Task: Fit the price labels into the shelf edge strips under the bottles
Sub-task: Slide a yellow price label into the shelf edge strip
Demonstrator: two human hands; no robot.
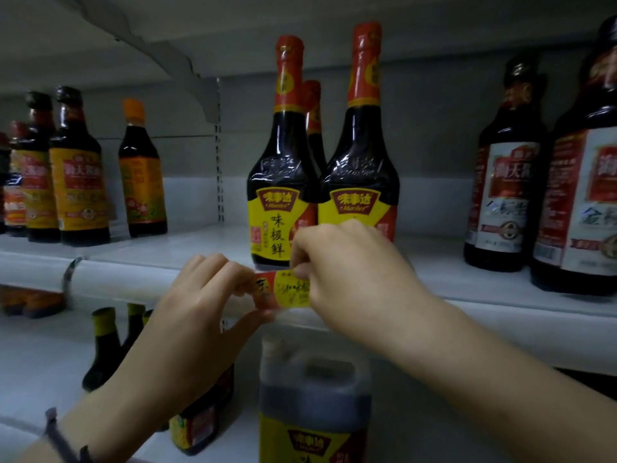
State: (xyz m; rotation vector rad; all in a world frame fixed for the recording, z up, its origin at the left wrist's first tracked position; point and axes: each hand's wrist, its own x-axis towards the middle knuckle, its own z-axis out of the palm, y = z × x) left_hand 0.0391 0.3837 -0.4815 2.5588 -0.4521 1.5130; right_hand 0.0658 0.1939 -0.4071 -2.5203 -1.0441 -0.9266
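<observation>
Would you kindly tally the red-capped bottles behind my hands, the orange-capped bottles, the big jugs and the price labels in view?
red-capped bottles: 3
orange-capped bottle: 1
big jug: 1
price label: 1
Total: 6

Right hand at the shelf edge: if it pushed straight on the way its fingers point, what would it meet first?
Probably the red and yellow paper price label it pinches, then the white shelf edge strip behind. The right hand points down-left toward the left hand; depth is unclear.
</observation>
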